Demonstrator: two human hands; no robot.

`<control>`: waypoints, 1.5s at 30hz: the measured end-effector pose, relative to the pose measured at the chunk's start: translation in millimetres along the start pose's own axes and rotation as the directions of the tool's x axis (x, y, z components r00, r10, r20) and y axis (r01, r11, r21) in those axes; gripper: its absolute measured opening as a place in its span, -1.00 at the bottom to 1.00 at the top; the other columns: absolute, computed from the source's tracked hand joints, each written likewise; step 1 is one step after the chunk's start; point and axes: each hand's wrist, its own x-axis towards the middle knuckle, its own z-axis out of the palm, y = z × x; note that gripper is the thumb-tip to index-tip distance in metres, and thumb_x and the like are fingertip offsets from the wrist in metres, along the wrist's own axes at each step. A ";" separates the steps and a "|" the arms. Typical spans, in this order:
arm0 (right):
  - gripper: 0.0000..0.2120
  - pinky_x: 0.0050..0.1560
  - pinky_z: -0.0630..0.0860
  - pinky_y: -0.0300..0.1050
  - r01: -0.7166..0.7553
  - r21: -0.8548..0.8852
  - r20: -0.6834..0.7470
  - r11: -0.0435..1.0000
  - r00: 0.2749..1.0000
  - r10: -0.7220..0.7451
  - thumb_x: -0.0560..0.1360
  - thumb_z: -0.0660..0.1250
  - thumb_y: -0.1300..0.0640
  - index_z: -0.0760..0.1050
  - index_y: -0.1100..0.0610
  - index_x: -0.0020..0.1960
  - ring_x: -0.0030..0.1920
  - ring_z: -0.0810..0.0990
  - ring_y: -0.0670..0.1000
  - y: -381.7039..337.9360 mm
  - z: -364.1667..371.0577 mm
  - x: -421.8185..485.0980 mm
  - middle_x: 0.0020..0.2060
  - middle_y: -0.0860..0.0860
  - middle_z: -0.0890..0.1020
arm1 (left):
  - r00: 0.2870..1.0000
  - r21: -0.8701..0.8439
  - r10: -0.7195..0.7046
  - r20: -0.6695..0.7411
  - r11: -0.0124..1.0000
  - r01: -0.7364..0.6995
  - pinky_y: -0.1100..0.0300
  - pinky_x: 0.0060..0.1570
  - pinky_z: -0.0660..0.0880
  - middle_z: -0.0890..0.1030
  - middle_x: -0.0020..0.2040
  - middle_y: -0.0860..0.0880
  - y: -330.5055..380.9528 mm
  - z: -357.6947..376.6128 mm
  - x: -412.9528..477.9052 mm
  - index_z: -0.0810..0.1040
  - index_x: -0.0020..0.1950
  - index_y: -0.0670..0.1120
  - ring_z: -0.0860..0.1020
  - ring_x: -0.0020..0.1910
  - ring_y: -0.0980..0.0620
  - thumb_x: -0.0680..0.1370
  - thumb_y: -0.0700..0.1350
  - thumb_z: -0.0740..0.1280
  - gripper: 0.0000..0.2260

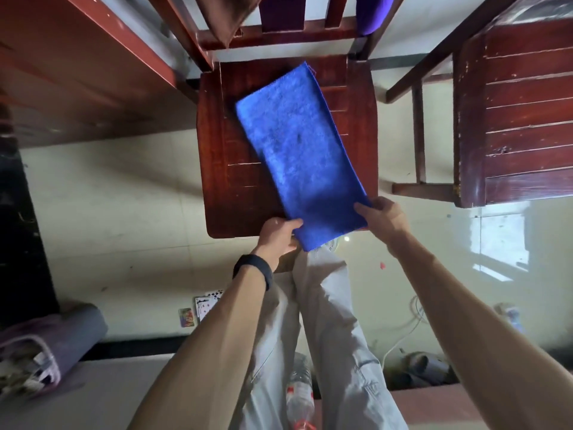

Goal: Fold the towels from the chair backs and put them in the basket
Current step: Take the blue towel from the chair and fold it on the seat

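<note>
Left hand point(277, 235) and right hand point(383, 217) each pinch a near corner of the folded blue towel point(297, 150), which lies diagonally across the chair seat point(229, 181), overhanging its front edge. A brown towel point(229, 17) and a purple towel point(370, 13) hang above its back edge.

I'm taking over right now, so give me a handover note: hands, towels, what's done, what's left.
Left hand and right hand each pinch a near corner of the blue towel.
Done: it lies on the chair seat, folded into a long strip.
Brown towel and purple towel hang on the chair back.
Left: fold the blue one shorter, basket it, then the others.
</note>
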 end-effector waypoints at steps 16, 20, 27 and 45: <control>-0.76 -0.36 0.60 -0.04 -0.213 0.217 0.174 0.953 0.969 0.177 0.54 0.34 0.17 0.44 -0.19 0.00 -0.42 0.66 0.14 79.7 33.1 -139.8 -0.38 0.12 0.69 | 0.990 0.015 -0.129 -0.055 0.991 0.130 0.28 -0.48 0.37 0.53 -0.24 -0.05 -76.4 -74.7 -84.3 0.44 -0.10 0.02 0.42 -0.44 0.06 0.56 -0.30 0.31 -0.79; -0.84 -0.33 0.61 -0.09 -0.207 0.377 0.246 0.903 0.962 0.118 0.58 0.32 0.17 0.63 -0.04 -0.08 -0.30 0.70 0.14 53.9 20.1 -140.7 -0.29 0.04 0.68 | 0.977 -0.132 -0.158 0.142 0.975 0.177 0.23 -0.33 0.36 0.57 -0.20 -0.04 -51.2 -81.4 -88.0 0.60 -0.07 -0.03 0.47 -0.35 0.04 0.54 -0.33 0.17 -0.72; -0.77 -0.11 0.63 -0.08 0.064 0.299 0.315 0.952 0.935 -0.162 0.42 0.41 0.27 0.65 0.09 0.04 -0.22 0.68 0.01 -1.3 -7.9 -104.1 -0.12 0.07 0.75 | 0.944 0.326 0.145 0.297 0.914 -0.243 0.26 -0.11 0.45 0.64 -0.23 0.08 2.6 -104.1 -76.4 0.63 0.15 -0.05 0.55 -0.17 0.08 0.50 -0.34 0.39 -0.71; -0.65 -0.17 0.30 -0.05 0.244 -0.176 -0.168 0.954 0.947 -0.273 0.66 0.08 -0.16 0.27 -0.03 -0.24 -0.25 0.46 0.17 -35.7 50.5 9.2 -0.39 -0.10 0.47 | 0.829 0.499 0.534 -0.165 0.770 -0.397 0.05 -0.30 0.19 0.38 -0.43 -0.02 47.6 -58.7 15.3 0.29 -0.34 -0.04 0.36 -0.35 -0.05 0.67 0.07 0.15 -0.60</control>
